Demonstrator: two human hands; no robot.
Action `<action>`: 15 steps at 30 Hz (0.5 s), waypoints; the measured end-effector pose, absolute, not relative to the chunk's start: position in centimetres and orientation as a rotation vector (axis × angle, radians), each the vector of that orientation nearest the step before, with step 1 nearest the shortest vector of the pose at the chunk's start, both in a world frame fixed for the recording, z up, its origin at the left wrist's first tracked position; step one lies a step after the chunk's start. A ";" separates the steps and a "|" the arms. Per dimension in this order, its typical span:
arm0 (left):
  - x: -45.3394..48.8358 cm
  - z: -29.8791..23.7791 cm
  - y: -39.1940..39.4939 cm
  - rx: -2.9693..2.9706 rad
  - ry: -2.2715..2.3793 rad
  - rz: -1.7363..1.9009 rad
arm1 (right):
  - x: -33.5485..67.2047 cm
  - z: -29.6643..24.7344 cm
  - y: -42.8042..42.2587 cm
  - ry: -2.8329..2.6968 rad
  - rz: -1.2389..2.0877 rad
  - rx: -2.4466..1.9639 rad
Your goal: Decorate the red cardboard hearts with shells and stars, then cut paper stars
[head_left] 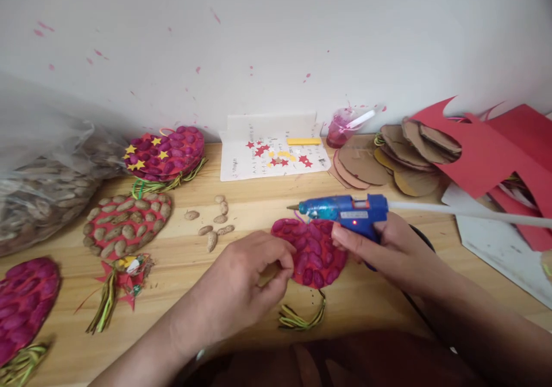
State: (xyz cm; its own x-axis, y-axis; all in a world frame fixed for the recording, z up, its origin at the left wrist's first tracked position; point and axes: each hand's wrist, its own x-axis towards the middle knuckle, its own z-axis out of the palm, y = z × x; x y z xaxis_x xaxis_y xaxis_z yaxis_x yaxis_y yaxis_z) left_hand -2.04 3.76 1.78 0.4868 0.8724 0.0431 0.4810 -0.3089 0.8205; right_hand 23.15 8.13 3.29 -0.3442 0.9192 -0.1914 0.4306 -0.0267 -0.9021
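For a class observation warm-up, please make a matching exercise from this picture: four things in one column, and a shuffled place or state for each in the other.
Things:
1. Blue glue gun
2. Clear bag
3. Plastic cup
4. Yellow strip

Places or states:
A. Lying on the white paper
B. With a white stick leaning in it
C. Held in the right hand
D. Filled with peanuts

Pairs: 1-C, 2-D, 3-B, 4-A

On tbl [254,200], loose peanuts [212,241] L of disc [314,255] — paper [235,145] behind, cardbd rounds [364,165] back R.
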 end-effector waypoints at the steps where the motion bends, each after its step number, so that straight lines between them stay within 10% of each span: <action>1: -2.2 1.8 4.0 1.900 1.131 0.652 | 23.0 3.0 8.2 -1.656 1.450 -1.408; 15: -2.5 1.5 9.0 1.361 1.404 0.605 | 21.2 0.3 8.4 -1.195 1.710 -1.230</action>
State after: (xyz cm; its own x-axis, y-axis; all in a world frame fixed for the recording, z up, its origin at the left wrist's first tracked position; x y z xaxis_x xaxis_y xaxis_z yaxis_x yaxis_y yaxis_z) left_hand -2.53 8.96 1.46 0.1866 0.9277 -0.3233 0.4021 0.2281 0.8867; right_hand 21.24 8.40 0.29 -0.2999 0.9046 -0.3031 -0.0264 -0.3254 -0.9452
